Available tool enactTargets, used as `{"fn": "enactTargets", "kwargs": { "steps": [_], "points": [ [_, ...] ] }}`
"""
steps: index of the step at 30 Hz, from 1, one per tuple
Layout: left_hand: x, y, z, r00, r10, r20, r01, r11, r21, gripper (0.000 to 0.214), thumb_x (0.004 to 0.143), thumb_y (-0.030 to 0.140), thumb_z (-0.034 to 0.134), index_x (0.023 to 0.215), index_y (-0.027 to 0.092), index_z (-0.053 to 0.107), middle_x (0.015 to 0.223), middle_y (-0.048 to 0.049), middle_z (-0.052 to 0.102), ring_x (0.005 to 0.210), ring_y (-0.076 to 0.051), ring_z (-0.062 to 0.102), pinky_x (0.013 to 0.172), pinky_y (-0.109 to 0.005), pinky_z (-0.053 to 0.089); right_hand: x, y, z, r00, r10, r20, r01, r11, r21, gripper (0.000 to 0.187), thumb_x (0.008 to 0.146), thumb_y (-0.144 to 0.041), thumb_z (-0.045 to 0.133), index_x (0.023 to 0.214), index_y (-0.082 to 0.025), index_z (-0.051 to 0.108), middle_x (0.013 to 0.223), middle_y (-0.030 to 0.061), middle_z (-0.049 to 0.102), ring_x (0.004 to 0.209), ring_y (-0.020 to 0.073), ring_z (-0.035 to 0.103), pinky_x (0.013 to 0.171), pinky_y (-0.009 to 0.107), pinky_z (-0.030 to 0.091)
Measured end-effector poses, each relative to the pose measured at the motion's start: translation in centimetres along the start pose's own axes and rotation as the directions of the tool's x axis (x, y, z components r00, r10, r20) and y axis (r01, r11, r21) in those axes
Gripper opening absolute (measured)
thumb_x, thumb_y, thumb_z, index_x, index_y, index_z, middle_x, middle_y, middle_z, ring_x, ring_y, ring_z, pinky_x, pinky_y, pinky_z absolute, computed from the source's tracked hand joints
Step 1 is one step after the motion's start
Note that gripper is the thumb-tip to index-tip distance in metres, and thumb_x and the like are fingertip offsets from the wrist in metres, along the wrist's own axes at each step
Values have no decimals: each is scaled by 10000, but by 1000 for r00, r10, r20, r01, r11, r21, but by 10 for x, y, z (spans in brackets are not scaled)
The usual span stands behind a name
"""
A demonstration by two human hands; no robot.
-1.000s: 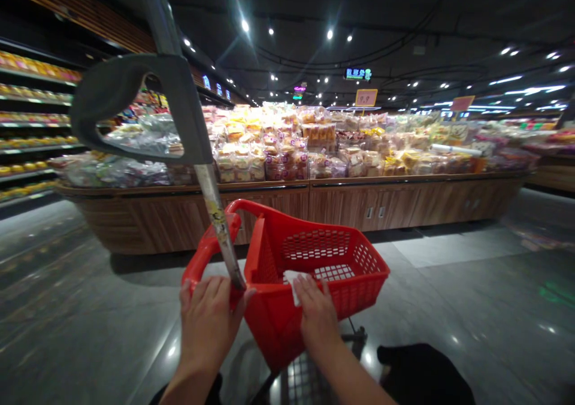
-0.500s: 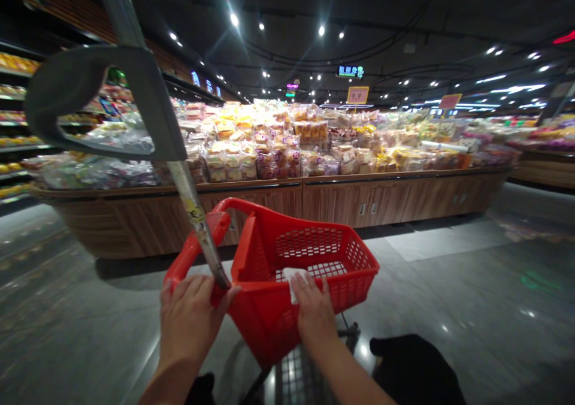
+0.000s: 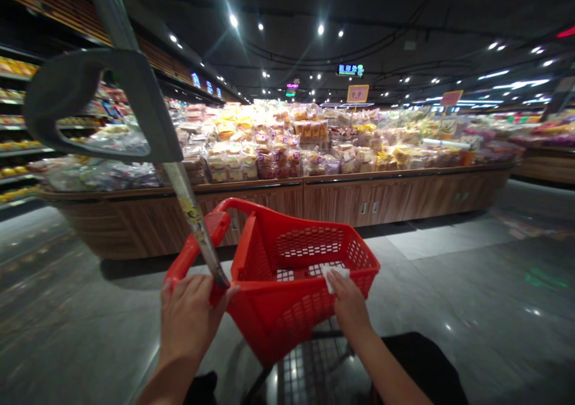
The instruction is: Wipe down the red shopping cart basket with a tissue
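A red plastic shopping cart [image 3: 269, 309] stands in front of me, its basket perforated with small holes. My left hand [image 3: 191, 315] is closed over the cart's red handle, beside the foot of a worn metal pole [image 3: 193, 213] with a grey loop grip [image 3: 150, 105]. My right hand [image 3: 353, 303] presses a white wipe [image 3: 335, 276] against the basket's near top rim, toward its front end. Part of the wipe is hidden under the fingers.
Beyond the cart runs a long wooden display counter [image 3: 350, 198] heaped with bagged baked goods [image 3: 274, 153]. Stocked shelves [image 3: 18, 135] line the left side. A price sign [image 3: 358, 93] rises above the goods. Grey tiled floor [image 3: 449, 291] surrounds the cart.
My right hand has slid the wipe along the near rim to the right, toward the basket's front. My left hand stays on the handle.
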State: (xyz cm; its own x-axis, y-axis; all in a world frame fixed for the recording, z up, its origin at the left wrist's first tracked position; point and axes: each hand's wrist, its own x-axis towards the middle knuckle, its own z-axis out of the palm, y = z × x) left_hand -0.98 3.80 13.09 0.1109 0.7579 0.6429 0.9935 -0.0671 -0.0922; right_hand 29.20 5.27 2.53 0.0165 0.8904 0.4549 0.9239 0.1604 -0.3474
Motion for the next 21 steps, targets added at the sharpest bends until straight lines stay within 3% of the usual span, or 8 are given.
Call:
{"fn": "enactTargets", "kwargs": {
  "steps": [6,9,11,15,21],
  "points": [
    [0,1,2,1000,5,-10,-5,1000,-2,433,832,569,412,829,187,616,884,-94,676,963,-301,562,1008,-510,246,10,-88,19,964,-261,-39,260,912,318,610,742,41,388,1308,-156,506,1314,86,551,1198,180,511,1032,321,400],
    [-1,0,2,1000,0,-9,0,1000,13,432,834,564,411,837,182,613,882,-98,677,961,-297,562,1006,-501,252,16,-121,14,948,-317,-23,296,854,428,546,794,6,414,1310,-151,498,1325,106,537,1237,180,479,1041,316,392],
    [-1,-1,0,1000,-1,-2,1,1000,20,423,838,553,411,838,181,612,887,-101,679,966,-297,562,1006,-500,252,18,-129,12,944,-329,1,294,845,447,540,800,6,421,1311,-150,495,1340,113,521,1248,180,469,1039,308,393],
    [-1,-1,-4,1000,12,23,-12,1000,4,397,836,537,422,826,189,615,891,-101,681,967,-300,565,1004,-513,250,17,-110,14,959,-282,5,259,888,379,551,797,37,381,1293,-159,519,1280,95,574,1210,169,507,1034,297,399],
    [0,1,-2,1000,1,-1,-1,1000,-7,378,824,514,441,837,186,628,893,-105,679,970,-308,566,1009,-519,252,10,-39,20,997,-77,17,73,977,199,577,766,57,346,1281,-119,539,1281,136,568,1216,198,503,1044,343,393]
  ]
}}
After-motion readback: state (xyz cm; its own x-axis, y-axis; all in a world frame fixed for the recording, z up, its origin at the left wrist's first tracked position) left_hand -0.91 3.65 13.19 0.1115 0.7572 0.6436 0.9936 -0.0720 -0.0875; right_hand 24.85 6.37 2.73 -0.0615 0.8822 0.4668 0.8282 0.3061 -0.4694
